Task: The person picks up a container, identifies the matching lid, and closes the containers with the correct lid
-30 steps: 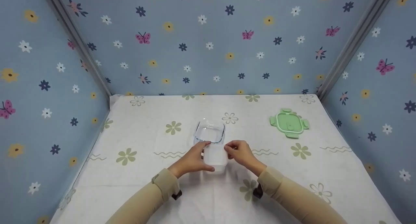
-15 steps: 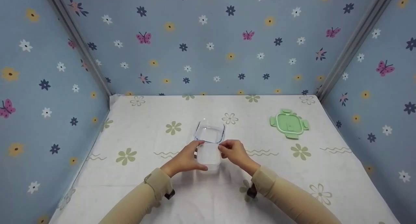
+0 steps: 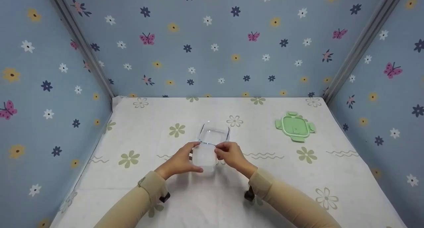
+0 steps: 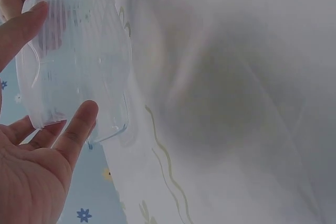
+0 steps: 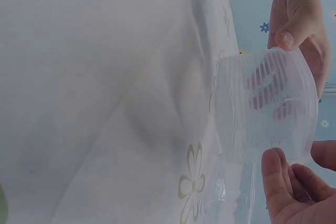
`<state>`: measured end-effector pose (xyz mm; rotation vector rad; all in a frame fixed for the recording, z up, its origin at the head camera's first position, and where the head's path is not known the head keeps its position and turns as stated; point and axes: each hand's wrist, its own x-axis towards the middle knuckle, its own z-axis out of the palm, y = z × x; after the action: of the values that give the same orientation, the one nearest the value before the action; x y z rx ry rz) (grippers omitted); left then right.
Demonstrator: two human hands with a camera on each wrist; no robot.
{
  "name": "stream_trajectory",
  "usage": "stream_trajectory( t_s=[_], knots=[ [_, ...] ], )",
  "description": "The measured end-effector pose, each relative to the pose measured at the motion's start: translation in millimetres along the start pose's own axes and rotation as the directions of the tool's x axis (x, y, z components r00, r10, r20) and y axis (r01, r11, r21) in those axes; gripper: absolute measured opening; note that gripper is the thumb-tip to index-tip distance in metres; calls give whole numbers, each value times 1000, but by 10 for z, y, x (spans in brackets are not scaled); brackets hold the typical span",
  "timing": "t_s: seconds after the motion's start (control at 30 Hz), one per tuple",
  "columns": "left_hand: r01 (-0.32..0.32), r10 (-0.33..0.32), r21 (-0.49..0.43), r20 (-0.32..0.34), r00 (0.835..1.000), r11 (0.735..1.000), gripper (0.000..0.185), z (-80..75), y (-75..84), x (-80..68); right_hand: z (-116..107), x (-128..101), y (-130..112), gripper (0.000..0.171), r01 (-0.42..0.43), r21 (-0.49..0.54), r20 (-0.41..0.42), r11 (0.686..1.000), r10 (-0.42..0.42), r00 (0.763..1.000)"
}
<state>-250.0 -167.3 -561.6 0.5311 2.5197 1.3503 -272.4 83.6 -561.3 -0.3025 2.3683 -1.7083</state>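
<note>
1. Head view: the left hand [image 3: 179, 160] clasps the translucent box [image 3: 204, 155], thumb on the near side; the right hand [image 3: 232, 155] pinches its far right edge.
2. Working that edge well probably calls for a steady, light left hold that won't squeeze the walls, keeping the box level and from knocking the glass container [image 3: 214, 135] just beyond both hands.
3. Whether the box has a cover, or touches the glass or desk [image 3: 149, 122], I can't tell.
4. In the right wrist view, the ribbed wall blurs the left fingers, and the right hand is cut off.
</note>
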Motion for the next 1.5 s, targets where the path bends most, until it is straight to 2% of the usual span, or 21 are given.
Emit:
stream_trajectory(
  t_s=[0.7,0.93,1.1,1.33,1.5],
  knots=[
    [75,-74,13,-31,997,997,105,-310,-195,-91,283,131,-99,28,-17,47,69,999,14,998],
    [60,-60,10,-30,998,998,104,-416,-264,-125,434,176,-125,28,2,86,46,996,-6,999],
    [96,-95,23,-43,995,995,104,-477,-282,-157,538,201,-135,30,20,79,26,997,-22,999],
    [97,-95,46,-50,994,994,105,-564,-369,-199,665,243,-107,31,92,51,23,994,-94,995],
    [120,-117,49,-55,992,992,106,-612,-420,-228,726,251,-119,32,69,33,42,997,-71,997]
  ],
)
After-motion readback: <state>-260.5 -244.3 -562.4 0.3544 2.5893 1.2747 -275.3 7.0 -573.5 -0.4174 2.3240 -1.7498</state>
